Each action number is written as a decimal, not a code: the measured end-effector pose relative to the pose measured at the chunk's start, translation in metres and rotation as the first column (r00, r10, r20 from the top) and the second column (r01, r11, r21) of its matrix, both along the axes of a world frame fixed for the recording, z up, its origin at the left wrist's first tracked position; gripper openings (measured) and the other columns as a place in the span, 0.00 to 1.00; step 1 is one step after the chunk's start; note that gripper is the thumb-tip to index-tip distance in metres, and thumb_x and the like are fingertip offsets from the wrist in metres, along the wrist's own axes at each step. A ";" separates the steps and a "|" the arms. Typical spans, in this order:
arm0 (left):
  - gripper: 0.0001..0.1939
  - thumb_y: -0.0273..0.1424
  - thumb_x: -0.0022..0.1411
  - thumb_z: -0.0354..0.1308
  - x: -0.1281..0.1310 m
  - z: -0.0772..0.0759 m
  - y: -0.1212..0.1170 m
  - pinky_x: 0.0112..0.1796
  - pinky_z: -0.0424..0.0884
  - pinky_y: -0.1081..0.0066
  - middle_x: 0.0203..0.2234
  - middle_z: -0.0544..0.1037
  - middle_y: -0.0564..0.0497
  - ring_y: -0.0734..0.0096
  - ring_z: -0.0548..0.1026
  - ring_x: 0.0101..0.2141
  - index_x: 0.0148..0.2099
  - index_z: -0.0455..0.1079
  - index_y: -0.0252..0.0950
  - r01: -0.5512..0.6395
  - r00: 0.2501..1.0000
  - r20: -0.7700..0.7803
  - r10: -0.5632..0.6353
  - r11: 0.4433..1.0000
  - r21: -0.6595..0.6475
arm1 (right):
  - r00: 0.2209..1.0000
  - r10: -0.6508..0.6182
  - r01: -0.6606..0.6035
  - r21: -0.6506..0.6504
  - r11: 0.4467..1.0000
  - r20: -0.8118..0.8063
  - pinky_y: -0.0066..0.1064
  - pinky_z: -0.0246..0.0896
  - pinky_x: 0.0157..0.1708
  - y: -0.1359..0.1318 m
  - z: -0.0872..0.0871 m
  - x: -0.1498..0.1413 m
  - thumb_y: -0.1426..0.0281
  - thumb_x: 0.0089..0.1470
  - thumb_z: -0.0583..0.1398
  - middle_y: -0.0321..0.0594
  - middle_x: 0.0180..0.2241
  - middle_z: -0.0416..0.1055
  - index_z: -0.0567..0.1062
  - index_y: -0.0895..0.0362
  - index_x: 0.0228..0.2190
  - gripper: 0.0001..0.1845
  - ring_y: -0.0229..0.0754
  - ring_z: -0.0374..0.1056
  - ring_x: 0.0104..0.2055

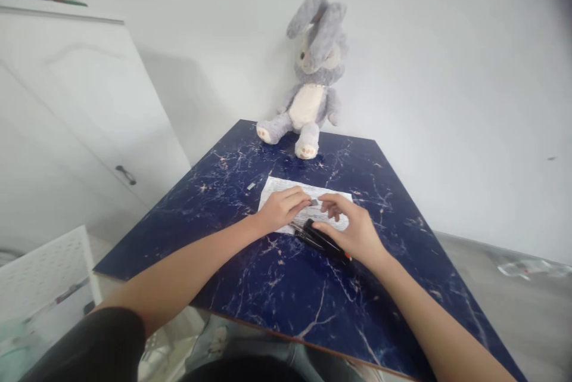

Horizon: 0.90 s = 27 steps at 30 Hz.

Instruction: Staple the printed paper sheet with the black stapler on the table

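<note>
My left hand (pixel 282 208) is over a printed sheet of paper (pixel 279 184), its fingertips pinched on a small grey piece (pixel 314 202) that looks like a strip of staples. Just right of it is my right hand (pixel 355 228), fingers curved and apart, with the index fingertip close to the grey piece. Its thumb lies at the top of a black stapler (pixel 319 240), and I cannot tell if it presses on it. The stapler lies slanted across the paper's near edge, with a thin metal part showing at its left end. My right hand partly covers the stapler.
A dark blue marbled table (pixel 268 286) carries everything. Beyond the paper a grey plush rabbit (pixel 313 78) sits against the wall. A small pale piece (pixel 251 186) lies left of the paper. At the left stand a white cabinet (pixel 89 102) and a white perforated basket (pixel 49 269).
</note>
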<state>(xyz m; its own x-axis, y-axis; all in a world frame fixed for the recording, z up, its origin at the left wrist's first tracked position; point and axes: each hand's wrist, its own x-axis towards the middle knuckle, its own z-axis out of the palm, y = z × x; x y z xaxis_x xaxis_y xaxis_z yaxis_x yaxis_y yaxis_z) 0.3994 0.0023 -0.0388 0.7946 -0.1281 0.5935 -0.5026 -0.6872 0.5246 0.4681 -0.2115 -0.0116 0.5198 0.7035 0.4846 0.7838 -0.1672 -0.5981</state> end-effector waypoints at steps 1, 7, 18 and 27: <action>0.18 0.39 0.74 0.46 -0.001 0.000 0.000 0.42 0.70 0.66 0.37 0.75 0.42 0.63 0.74 0.38 0.46 0.75 0.37 -0.003 1.000 -0.010 0.004 0.999 0.038 | 1.000 -0.026 0.026 0.039 0.999 0.007 0.35 0.69 0.34 0.001 -0.001 -0.001 0.60 0.55 0.67 0.39 0.35 0.74 0.72 0.53 0.49 0.22 0.42 0.68 0.31; 0.18 0.38 0.73 0.45 -0.003 -0.004 -0.005 0.40 0.70 0.67 0.36 0.76 0.43 0.63 0.74 0.37 0.44 0.75 0.37 0.056 0.997 -0.056 -0.044 0.973 0.224 | 0.996 0.063 -0.069 0.097 0.993 0.071 0.37 0.70 0.38 0.004 0.002 -0.011 0.66 0.65 0.58 0.41 0.35 0.76 0.78 0.53 0.40 0.08 0.43 0.72 0.35; 0.15 0.30 0.67 0.51 0.011 0.004 0.054 0.50 0.66 0.54 0.48 0.72 0.34 0.46 0.69 0.51 0.53 0.70 0.32 -0.799 0.518 -0.119 0.847 0.529 0.286 | 0.845 -0.523 0.530 0.047 0.847 -0.111 0.41 0.71 0.42 -0.048 -0.041 0.114 0.61 0.51 0.64 0.46 0.33 0.81 0.82 0.58 0.36 0.15 0.48 0.76 0.34; 0.12 0.30 0.66 0.52 0.013 -0.007 0.077 0.40 0.72 0.61 0.43 0.75 0.33 0.49 0.76 0.43 0.46 0.73 0.29 -0.648 0.415 -0.245 0.876 0.474 0.596 | 0.864 -0.498 0.491 -0.102 0.865 -0.074 0.38 0.69 0.43 -0.064 -0.073 0.157 0.67 0.50 0.62 0.44 0.38 0.80 0.82 0.58 0.44 0.19 0.43 0.74 0.34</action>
